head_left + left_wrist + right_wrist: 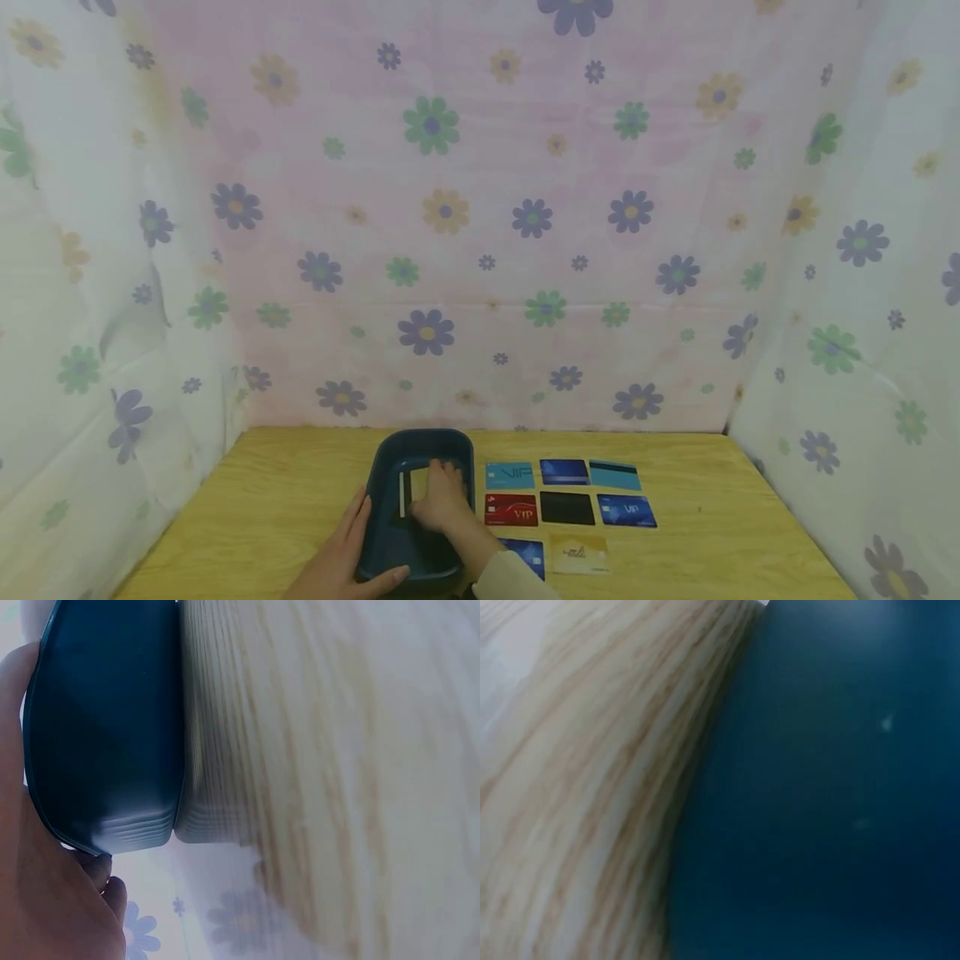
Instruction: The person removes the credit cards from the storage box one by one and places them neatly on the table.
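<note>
A dark blue plastic tray point(382, 546) lies on the wooden table, its long side running away from me. At its left and near edges my left hand point(337, 542) grips it, fingers along the outer wall and thumb by the near rim. The left wrist view shows the left hand point(60, 892) curled around the tray's wall point(112, 735). Inside the tray, my right hand point(442, 500) holds a pale card point(418, 483) with a dark stripe between thumb and fingers; its fingertips are partly hidden. Only the tray's outer wall point(817, 787) and the table show in the right wrist view.
Several cards lie in rows right of the tray, among them a red VIP card point(512, 510), a black card point(567, 508), a blue VIP card point(627, 511) and a gold card point(580, 555). The right forearm partly covers a blue card point(531, 557). Flowered curtains point(480, 367) enclose the table.
</note>
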